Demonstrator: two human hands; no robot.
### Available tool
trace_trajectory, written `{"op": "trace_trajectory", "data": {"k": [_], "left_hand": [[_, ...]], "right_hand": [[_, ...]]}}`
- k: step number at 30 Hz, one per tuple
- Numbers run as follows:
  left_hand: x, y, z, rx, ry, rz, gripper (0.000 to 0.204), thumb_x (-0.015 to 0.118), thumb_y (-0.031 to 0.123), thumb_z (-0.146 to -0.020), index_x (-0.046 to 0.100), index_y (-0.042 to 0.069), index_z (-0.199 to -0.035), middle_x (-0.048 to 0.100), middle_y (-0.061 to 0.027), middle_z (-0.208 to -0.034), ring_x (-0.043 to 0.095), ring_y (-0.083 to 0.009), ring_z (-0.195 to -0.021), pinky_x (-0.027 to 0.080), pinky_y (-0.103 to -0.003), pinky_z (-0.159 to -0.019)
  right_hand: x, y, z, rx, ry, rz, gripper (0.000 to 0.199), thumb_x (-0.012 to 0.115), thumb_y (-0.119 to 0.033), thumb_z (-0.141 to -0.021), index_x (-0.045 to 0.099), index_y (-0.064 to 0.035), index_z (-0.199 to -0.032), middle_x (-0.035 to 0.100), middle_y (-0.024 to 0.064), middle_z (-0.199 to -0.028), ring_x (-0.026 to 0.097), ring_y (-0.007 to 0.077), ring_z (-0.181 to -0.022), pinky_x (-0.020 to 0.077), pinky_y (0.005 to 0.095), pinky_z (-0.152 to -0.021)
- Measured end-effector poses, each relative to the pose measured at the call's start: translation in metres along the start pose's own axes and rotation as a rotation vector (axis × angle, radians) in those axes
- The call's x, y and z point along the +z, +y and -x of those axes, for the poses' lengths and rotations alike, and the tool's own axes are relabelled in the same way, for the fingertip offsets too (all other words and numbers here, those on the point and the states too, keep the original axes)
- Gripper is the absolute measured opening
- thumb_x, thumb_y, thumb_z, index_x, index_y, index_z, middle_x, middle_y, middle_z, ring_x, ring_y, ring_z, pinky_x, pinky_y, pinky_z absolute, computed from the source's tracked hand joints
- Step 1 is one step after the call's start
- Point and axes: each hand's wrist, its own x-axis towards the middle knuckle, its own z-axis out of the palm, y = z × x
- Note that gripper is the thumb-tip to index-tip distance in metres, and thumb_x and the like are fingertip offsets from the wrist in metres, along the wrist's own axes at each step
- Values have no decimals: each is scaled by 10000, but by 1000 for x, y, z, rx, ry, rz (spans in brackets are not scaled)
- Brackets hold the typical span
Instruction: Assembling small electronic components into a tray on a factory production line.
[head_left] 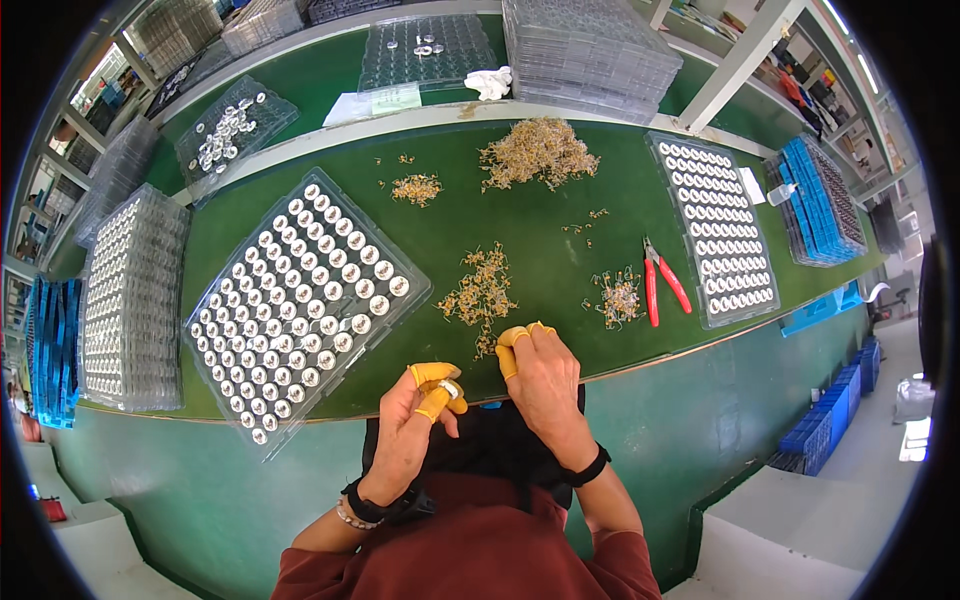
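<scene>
My left hand, with yellow finger cots on thumb and fingertips, pinches a small round silver part at the near edge of the green table. My right hand, also wearing yellow cots, rests at the table edge beside a small pile of thin wire pieces; whether its fingers hold one of them is hidden. Left of my hands lies a clear plastic tray filled with several round silver parts.
Red-handled cutters lie right of centre near another small wire pile. A bigger wire heap sits at the back. A filled tray lies right; stacked trays stand left, with blue bins at far right.
</scene>
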Motion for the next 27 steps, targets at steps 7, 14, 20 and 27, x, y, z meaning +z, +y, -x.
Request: {"op": "trace_trajectory", "data": {"k": [7, 14, 20, 27], "left_hand": [[0, 3, 0, -4, -28, 6, 281, 413, -19, -952, 552, -37, -1196, 623, -131, -1022, 631, -157, -801, 534, -255, -648], [3, -2, -1, -50, -8, -22, 202, 541, -39, -933, 572, -49, -1132, 640, -118, -1000, 655, -166, -833, 564, -259, -593], [7, -1, 1, -78, 8, -25, 142, 600, -31, -910, 606, -48, -1051, 660, -97, -920, 655, -141, -779, 553, -247, -569], [5, 2, 4, -106, -33, 27, 122, 632, -16, -900, 618, -44, -1018, 670, -94, -897, 641, -125, -726, 529, -232, -541]], "right_hand": [[-18, 19, 5, -33, 90, -20, 165, 686, -7, -779, 634, -28, -934, 599, 131, -820, 584, 330, -743, 482, 415, -676], [-26, 12, 13, 74, 167, -111, 183, 698, 15, -783, 642, -24, -953, 599, 131, -846, 583, 329, -742, 484, 406, -674], [-13, 5, 11, 105, -25, -8, 187, 720, -105, -792, 599, -21, -907, 575, 138, -848, 593, 336, -787, 498, 429, -656], [-34, -6, 16, 383, -147, -530, 81, 646, 34, -834, 603, -3, -892, 630, 86, -814, 626, 188, -728, 509, 299, -651]]}}
